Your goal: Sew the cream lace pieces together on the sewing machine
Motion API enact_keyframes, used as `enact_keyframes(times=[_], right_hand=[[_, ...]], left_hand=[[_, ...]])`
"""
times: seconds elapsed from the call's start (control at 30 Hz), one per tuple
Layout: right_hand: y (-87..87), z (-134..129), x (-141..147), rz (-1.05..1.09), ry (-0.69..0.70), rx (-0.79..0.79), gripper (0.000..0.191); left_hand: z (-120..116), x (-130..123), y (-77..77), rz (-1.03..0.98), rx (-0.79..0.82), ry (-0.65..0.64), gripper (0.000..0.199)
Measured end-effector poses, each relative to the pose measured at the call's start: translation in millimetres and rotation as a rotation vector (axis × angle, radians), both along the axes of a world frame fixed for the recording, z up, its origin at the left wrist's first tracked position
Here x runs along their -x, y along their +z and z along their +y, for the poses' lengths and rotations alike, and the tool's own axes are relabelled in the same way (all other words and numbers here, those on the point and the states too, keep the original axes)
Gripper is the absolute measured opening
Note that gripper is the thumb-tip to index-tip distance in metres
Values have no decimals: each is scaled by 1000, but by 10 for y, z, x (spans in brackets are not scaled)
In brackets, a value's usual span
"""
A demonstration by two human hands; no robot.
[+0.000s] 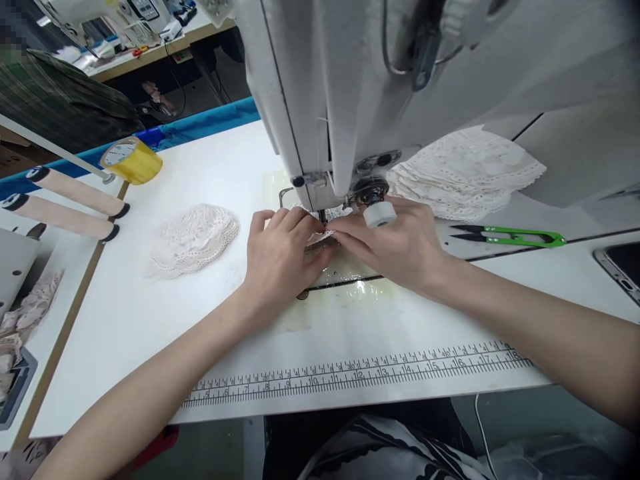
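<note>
Under the needle of a white sewing machine [320,100] lies a small piece of white lace [320,237], mostly covered by fingers. My left hand [280,250] pinches its left side, fingertips close to the presser foot. From the right, my right hand [400,243] pinches the same lace edge beside the needle. To the left on the white table [125,347] rests a small pile of lace pieces [195,240]. A larger stack of lace pieces [465,173] lies behind my right hand, under the machine arm.
Green thread snips [520,237] and a phone [620,267] lie at the right. A yellow tape roll [133,160] and two pale rollers [75,197] stand at the left. A printed ruler [350,375] runs along the front edge. A person in plaid [65,100] is behind.
</note>
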State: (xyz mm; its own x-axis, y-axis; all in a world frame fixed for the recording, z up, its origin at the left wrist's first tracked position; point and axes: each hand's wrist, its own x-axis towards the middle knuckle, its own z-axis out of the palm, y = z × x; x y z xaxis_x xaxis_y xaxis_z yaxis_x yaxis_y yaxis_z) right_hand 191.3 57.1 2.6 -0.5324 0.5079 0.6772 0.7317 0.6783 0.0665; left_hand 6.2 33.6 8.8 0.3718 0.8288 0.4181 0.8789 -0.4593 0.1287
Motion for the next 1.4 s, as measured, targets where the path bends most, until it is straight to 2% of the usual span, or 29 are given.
enact_keyframes(times=[0.13, 0.47, 0.83, 1.03, 1.1, 1.2, 1.3, 1.4], right_hand=[[51, -12, 3, -19, -16, 149, 42], [113, -28, 22, -75, -58, 284, 40], [159, -53, 29, -110, -92, 309, 40], [117, -24, 22, -84, -72, 255, 45], [96, -8, 19, -67, -56, 227, 47], [83, -6, 21, -64, -44, 219, 46], [90, -27, 35, -102, -64, 275, 43], [97, -47, 46, -146, -69, 338, 39]], left_hand=[[16, -60, -34, 33, -109, 43, 6], [-16, -33, -69, 0, -80, 42, 2], [-26, -72, -47, -30, -58, 75, 4], [-19, -48, -65, -69, -55, 72, 3], [-3, -14, -59, -63, -77, 36, 4], [53, 65, -32, -10, -97, -98, 3], [129, 145, -8, 62, -112, -257, 4], [183, 193, -2, 95, -104, -363, 9]])
